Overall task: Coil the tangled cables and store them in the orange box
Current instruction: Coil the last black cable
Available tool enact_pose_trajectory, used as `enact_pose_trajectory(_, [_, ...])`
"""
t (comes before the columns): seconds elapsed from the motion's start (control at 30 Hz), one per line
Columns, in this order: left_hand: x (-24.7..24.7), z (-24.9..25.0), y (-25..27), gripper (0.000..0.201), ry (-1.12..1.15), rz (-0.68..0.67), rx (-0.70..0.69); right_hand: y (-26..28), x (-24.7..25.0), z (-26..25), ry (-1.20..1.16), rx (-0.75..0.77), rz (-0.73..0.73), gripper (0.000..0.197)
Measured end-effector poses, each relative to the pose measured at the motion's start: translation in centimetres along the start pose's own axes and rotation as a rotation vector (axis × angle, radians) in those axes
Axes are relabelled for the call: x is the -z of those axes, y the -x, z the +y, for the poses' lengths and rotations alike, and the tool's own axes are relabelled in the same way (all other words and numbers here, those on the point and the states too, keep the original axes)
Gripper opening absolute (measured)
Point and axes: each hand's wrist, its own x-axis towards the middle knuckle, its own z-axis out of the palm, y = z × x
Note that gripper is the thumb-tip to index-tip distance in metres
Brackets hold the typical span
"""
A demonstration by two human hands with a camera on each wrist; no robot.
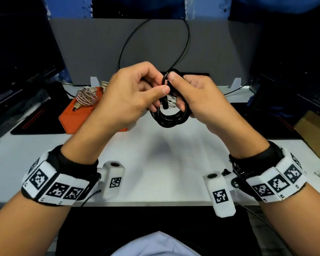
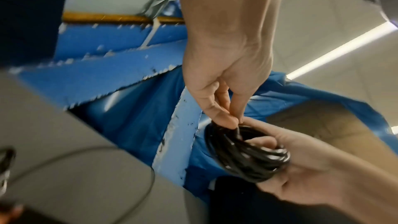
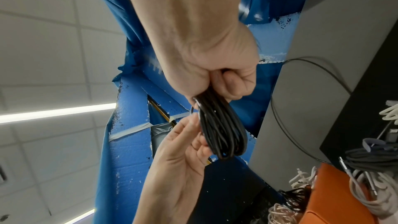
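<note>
I hold a black cable coil (image 1: 171, 120) in the air over the white table (image 1: 155, 159). My right hand (image 1: 175, 91) grips the coil (image 3: 221, 125) with its fingers curled through the loops. My left hand (image 1: 162, 85) pinches a strand of the same cable (image 2: 233, 125) between thumb and finger at the coil's top. A loose loop of that cable (image 1: 187, 36) arcs up in front of the grey partition. The orange box (image 1: 76, 115) lies on the table at the left, partly behind my left hand, with a braided pink cable bundle (image 1: 87, 95) on it.
Around the orange box (image 3: 336, 193) lie white cables (image 3: 370, 192) and a dark grey bundle (image 3: 366, 157). A grey partition (image 1: 92, 48) closes the back of the table. Dark monitors (image 1: 17, 52) stand on both sides, black mats (image 1: 37, 122) flank the table, and cardboard (image 1: 316, 132) sits at the right.
</note>
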Motion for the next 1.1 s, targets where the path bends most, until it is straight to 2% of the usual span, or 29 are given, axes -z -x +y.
enact_pose_trajectory(0.1, [0.4, -0.3, 0.2, 0.019, -0.336, 0.048, -0.158, 0.2, 0.3, -0.7, -0.067, -0.033, -0.009, 0.044])
enact_pose_trajectory(0.17, [0.0, -0.6, 0.3, 0.028, -0.448, 0.046, -0.181, 0.4, 0.4, -1.0, -0.095, -0.055, -0.04, 0.045])
enact_pose_trajectory(0.27, [-0.3, -1.1, 0.1, 0.042, -0.344, 0.005, -0.069, 0.7, -0.1, -1.0, -0.114, -0.042, -0.135, 0.047])
enact_pose_trajectory(0.4, [-0.1, -1.2, 0.2, 0.036, -0.25, -0.194, -0.009, 0.8, -0.6, -0.8, -0.084, -0.006, -0.221, 0.056])
enact_pose_trajectory(0.47, [-0.3, -0.7, 0.3, 0.037, -0.234, -0.238, 0.001, 0.7, 0.1, -0.9, -0.048, -0.002, -0.223, 0.06])
enact_pose_trajectory(0.53, [-0.5, -0.9, 0.3, 0.025, -0.291, -0.248, -0.017, 0.5, 1.0, -1.0, -0.013, -0.003, -0.187, 0.069])
enact_pose_trajectory(0.57, [-0.5, -1.1, 0.3, 0.014, -0.318, -0.244, -0.021, 0.3, 1.3, -1.0, -0.013, -0.012, -0.158, 0.069])
enact_pose_trajectory(0.67, [-0.3, -1.2, 0.3, 0.032, -0.336, -0.228, -0.017, -0.1, 1.8, -1.0, -0.077, -0.069, -0.089, 0.061])
enact_pose_trajectory(0.73, [-0.6, -1.2, 0.5, 0.028, -0.309, -0.208, -0.065, -0.1, 1.7, -0.9, -0.115, -0.083, -0.082, 0.056])
enact_pose_trajectory(0.87, [-1.7, -1.1, 0.8, 0.037, -0.293, 0.01, -0.059, 0.2, 0.7, -0.8, -0.147, -0.073, -0.071, 0.056])
enact_pose_trajectory(0.9, [-1.7, -1.0, 0.9, 0.034, -0.316, 0.033, -0.084, 0.2, 0.6, -0.8, -0.157, -0.072, -0.071, 0.054])
enact_pose_trajectory(1.0, [-1.2, -0.5, 0.9, 0.026, -0.424, 0.009, -0.144, 0.2, 0.5, -0.6, -0.141, -0.059, -0.095, 0.051])
enact_pose_trajectory(1.1, [-0.6, -0.6, 0.6, 0.023, -0.475, -0.041, -0.137, 0.2, 0.5, -0.5, -0.057, -0.035, -0.11, 0.051])
